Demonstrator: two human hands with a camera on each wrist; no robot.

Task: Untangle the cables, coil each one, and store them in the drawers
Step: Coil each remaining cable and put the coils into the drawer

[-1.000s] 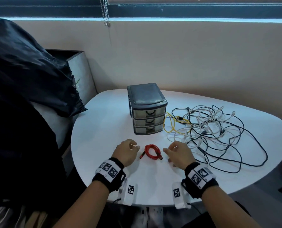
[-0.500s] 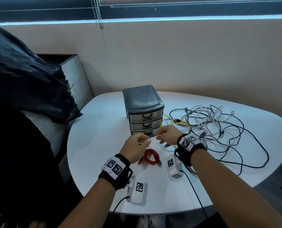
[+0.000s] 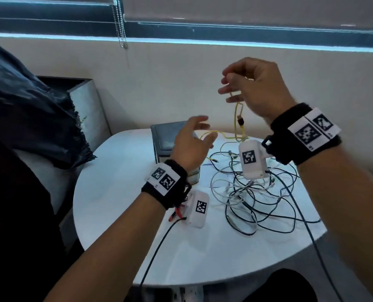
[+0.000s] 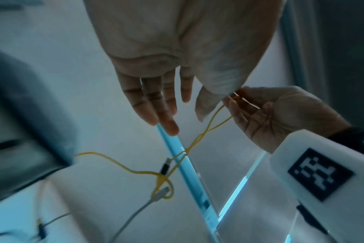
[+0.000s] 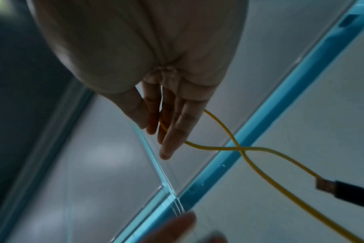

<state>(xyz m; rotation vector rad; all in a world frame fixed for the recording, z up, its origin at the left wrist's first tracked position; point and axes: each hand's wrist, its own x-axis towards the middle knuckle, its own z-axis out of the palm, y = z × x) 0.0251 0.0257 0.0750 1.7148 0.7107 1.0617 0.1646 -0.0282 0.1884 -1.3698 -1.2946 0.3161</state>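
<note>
My right hand point(image 3: 229, 88) is raised above the table and pinches a loop of the yellow cable point(image 3: 239, 118). The cable's dark USB plug point(image 5: 339, 189) dangles below, and the rest trails down into the tangle of black and white cables point(image 3: 257, 197). In the right wrist view the yellow cable point(image 5: 218, 148) runs between my fingers point(image 5: 168, 139). My left hand point(image 3: 205, 134) hovers open over the grey drawer unit point(image 3: 166, 136), holding nothing. The coiled red cable point(image 3: 177, 212) lies on the white table point(image 3: 116, 192), mostly hidden behind my left wrist.
A black plastic bag point(image 3: 28, 116) and a grey box point(image 3: 87, 105) stand off the table's left side. The wall and a hanging blind chain point(image 3: 120, 25) are behind. The table's rounded front edge is near my body.
My right hand has lifted the yellow cable high off the table. My left hand has risen from beside the red coil to above the drawer unit and spread its fingers.
</note>
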